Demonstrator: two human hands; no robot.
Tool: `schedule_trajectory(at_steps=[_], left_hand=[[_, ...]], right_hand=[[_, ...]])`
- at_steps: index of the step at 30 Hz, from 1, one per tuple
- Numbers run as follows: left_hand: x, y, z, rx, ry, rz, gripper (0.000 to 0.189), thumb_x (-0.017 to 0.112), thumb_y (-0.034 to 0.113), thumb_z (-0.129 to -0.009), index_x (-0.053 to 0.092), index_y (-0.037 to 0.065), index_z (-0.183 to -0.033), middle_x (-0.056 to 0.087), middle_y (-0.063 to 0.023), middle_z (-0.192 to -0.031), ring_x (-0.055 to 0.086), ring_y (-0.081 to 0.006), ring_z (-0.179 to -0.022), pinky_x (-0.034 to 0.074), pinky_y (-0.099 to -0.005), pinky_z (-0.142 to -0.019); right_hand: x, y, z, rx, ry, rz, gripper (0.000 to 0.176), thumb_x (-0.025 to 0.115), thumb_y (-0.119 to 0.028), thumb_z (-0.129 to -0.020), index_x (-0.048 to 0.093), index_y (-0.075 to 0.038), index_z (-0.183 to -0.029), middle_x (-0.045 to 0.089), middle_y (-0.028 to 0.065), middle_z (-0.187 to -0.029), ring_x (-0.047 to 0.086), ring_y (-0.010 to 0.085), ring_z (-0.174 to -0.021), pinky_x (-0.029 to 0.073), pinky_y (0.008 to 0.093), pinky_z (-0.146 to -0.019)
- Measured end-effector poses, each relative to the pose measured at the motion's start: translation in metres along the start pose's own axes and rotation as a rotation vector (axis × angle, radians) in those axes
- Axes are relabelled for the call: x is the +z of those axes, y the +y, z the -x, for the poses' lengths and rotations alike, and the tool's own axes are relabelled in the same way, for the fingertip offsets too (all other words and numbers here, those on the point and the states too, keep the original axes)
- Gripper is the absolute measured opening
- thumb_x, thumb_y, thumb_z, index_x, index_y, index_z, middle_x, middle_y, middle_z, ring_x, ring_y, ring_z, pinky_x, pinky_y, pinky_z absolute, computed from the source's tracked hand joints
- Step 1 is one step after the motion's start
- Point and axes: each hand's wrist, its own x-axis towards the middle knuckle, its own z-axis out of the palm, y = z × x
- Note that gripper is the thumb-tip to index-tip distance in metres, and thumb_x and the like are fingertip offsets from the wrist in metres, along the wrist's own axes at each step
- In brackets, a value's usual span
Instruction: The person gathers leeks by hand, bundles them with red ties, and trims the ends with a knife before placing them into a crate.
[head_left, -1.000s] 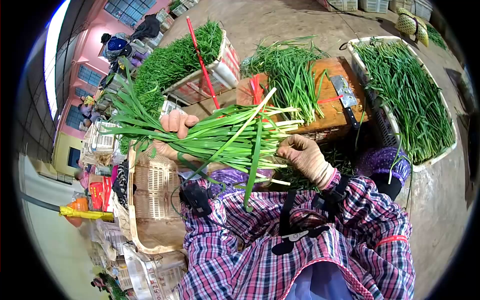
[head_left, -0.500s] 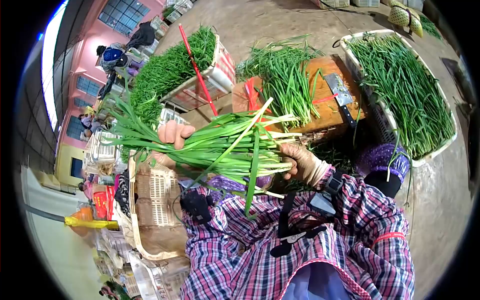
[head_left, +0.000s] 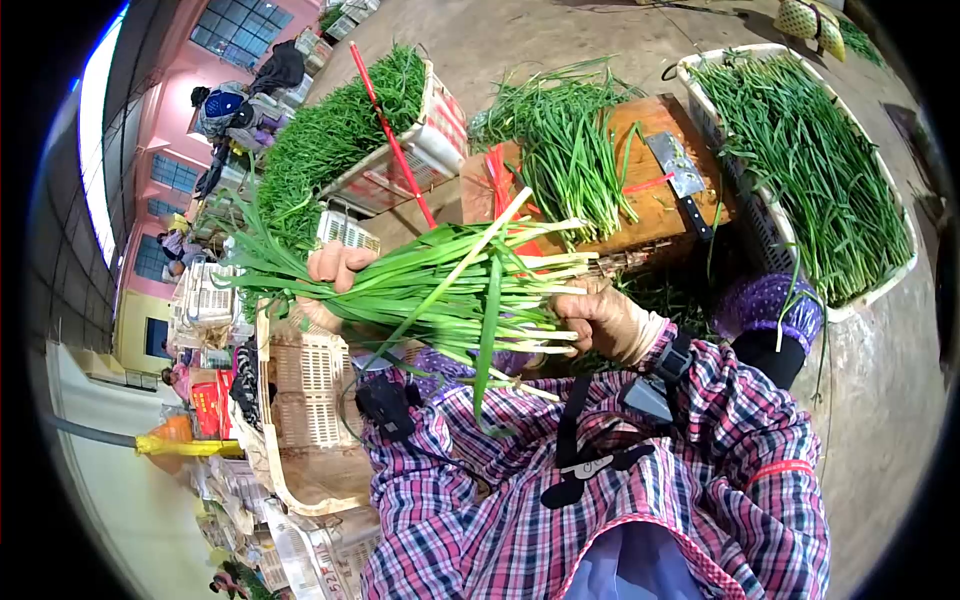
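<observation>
- Your left hand is curled round the leafy part of the bunch, with its fingers folded over the top. This seems to keep the long leaves from flopping apart.
- Your right hand is at the pale ends, with its fingers bent in. I cannot tell if they pinch any stalks or just touch them.
- The bunch is up in front of your lap, lying sideways: leaves to the left, pale ends to the right. Held like this, the ends are easy for your right hand to reach, I think.
- One long leaf hangs down out of the bunch.
- Past your hands is a wooden board. More greens lie on it, their pale ends toward you.
- The knife lies flat on the board beside those greens, its handle toward you, maybe so it is easy to grab.
- Red ties sit near the greens, perhaps to be close by.
- A full crate stands to the right, and another crate to the left, by a red stick.
- The floor looks hard and gray-brown. Far off are pink walls, windows and people.
</observation>
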Motion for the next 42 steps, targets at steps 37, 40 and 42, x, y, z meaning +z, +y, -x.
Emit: schedule_trajectory(at_steps=[37, 40, 42], left_hand=[[-0.012, -0.024, -0.019, 0.058, -0.101, 0.015, 0.020, 0.058, 0.027, -0.085, 0.045, 0.014, -0.076, 0.040, 0.0048, -0.078, 0.043, -0.0054, -0.061, 0.038, -0.0312, -0.094], [-0.015, -0.020, -0.019, 0.048, -0.207, -0.059, 0.020, 0.052, 0.021, -0.088, 0.039, 0.015, -0.074, 0.035, 0.0039, -0.077, 0.041, -0.0073, -0.062, 0.036, -0.0278, -0.092], [-0.021, -0.011, -0.014, 0.012, -0.184, 0.019, 0.021, 0.052, 0.020, -0.088, 0.038, 0.015, -0.073, 0.034, 0.0041, -0.076, 0.041, -0.0074, -0.063, 0.036, -0.0287, -0.093]], right_hand=[[0.009, -0.019, 0.000, -0.021, 0.126, 0.740, 0.015, 0.066, -0.014, -0.086, 0.066, 0.001, -0.084, 0.059, 0.0013, -0.061, 0.051, 0.0082, -0.049, 0.042, 0.0240, -0.046], [0.009, -0.018, -0.003, -0.060, 0.087, 0.631, 0.012, 0.065, -0.013, -0.086, 0.065, -0.001, -0.082, 0.057, 0.0007, -0.061, 0.052, 0.0083, -0.051, 0.042, 0.0234, -0.046], [0.013, -0.019, -0.001, -0.025, 0.201, 0.568, 0.012, 0.063, -0.013, -0.087, 0.065, -0.002, -0.083, 0.059, 0.0012, -0.063, 0.053, 0.0086, -0.051, 0.042, 0.0228, -0.046]])
